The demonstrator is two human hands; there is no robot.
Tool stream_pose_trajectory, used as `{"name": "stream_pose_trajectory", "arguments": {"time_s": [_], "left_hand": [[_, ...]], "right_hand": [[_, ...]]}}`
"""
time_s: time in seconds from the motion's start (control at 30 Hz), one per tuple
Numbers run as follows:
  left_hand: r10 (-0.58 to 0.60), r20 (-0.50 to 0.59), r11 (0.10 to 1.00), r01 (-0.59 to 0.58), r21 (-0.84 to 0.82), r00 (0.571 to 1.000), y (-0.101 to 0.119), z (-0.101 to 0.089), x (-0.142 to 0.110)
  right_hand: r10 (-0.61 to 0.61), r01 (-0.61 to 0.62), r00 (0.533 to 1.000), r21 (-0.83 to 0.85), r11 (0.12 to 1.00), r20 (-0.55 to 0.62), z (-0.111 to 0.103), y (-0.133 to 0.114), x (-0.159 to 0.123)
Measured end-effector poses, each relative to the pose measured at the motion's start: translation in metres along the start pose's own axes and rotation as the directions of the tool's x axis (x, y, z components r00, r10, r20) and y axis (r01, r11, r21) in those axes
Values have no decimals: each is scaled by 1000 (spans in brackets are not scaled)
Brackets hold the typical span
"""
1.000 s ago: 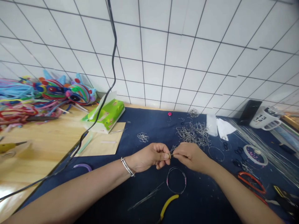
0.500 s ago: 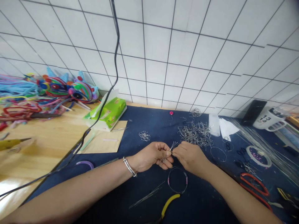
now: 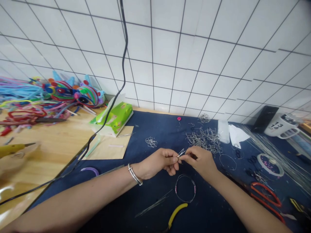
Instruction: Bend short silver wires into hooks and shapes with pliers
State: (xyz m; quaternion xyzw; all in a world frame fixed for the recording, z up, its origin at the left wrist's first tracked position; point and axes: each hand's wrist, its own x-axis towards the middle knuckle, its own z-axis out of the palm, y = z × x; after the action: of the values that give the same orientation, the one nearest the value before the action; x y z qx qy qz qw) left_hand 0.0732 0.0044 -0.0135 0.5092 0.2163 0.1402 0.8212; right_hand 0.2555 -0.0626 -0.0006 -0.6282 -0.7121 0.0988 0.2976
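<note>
Left hand (image 3: 164, 161) grip's pinching skinny, shiny silver wires (image 3: 181, 152), long axis pointing 1-ish o'clock; can't tell if right hand's (image 3: 200, 161) grip has any.

Two hands show, one left hand (image 3: 164, 161) and one right hand (image 3: 200, 161); the wires (image 3: 181, 152) at their fingertips overlap too much to count. There are three wire heaps (image 3: 204, 140), one beaded hoop (image 3: 195, 190), one bead dish (image 3: 261, 158), one mug (image 3: 278, 125), one phone (image 3: 265, 119), one tissue pack (image 3: 120, 118), one cable (image 3: 124, 60), one pink button (image 3: 179, 118), one purple arc (image 3: 91, 170) and two toys (image 3: 89, 96).
</note>
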Motion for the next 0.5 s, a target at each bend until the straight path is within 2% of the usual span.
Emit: {"name": "stream_pose_trajectory", "arguments": {"time_s": [0.1,0.23,0.3,0.5], "left_hand": [[15,6,998,-15,-63,1000,-1,4,-1],[64,-38,966,-72,-248,997,-4,12,-3],[72,-44,952,-82,-294,996,-5,14,-3],[82,-43,972,-90,-215,996,-8,16,-3]], "right_hand": [[125,-140,989,256,956,75,1,-5,1],[217,-261,965,514,817,145,3,-9,0],[229,-266,964,547,794,136,4,-10,-1],[127,-148,989,442,885,77,3,-18,-4]]}}
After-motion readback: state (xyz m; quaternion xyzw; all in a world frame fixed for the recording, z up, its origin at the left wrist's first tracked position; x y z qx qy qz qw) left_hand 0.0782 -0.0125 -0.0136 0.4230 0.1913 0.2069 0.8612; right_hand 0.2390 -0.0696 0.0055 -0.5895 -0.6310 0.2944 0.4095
